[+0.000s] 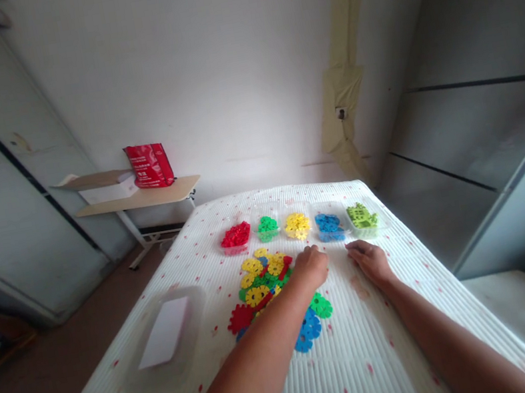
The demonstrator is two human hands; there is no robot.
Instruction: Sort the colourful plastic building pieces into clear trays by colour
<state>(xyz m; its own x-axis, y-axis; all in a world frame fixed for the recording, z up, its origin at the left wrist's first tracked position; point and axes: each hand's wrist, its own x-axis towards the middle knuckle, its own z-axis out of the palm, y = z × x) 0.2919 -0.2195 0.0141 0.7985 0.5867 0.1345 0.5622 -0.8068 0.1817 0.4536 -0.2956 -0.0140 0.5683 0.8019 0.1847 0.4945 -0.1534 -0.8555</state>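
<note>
A pile of flat gear-shaped plastic pieces (262,284) in red, yellow, green and blue lies on the white bed cover. My left hand (311,265) rests curled at the pile's right edge; its fingertips are hidden. Just to its right, my right hand (369,259) lies knuckles up on the cover with its fingers bent, and nothing shows in it. Beyond the hands stands a row of clear trays holding sorted pieces: red (235,236), green (266,227), yellow (297,225), blue (329,226) and light green (362,217).
A clear plastic box with a white lid or card (165,332) sits on the bed at the left. A small side table (141,197) with a red bag (150,165) and boxes stands by the far wall. Grey cabinet fronts flank both sides.
</note>
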